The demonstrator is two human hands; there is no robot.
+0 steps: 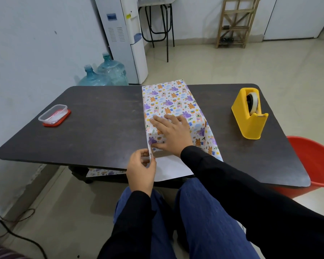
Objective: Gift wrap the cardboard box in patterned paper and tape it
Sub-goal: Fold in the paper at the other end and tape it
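Note:
The box lies in the middle of the dark table, fully covered by the patterned paper (171, 101) with purple and orange animals. The paper runs past the box toward me, its white underside (171, 170) showing at the table's near edge. My right hand (171, 132) rests flat on top of the wrapped box near its front end, fingers spread. My left hand (141, 170) pinches the paper's near left edge at the box's front corner. A yellow tape dispenser (250, 114) stands at the right of the table.
A clear plastic container on a red lid (53, 115) sits at the table's left. A red tub (315, 161) stands beside the table on the right. More patterned paper (105, 172) lies on a shelf under the table (94, 131). Water jugs and a dispenser stand behind.

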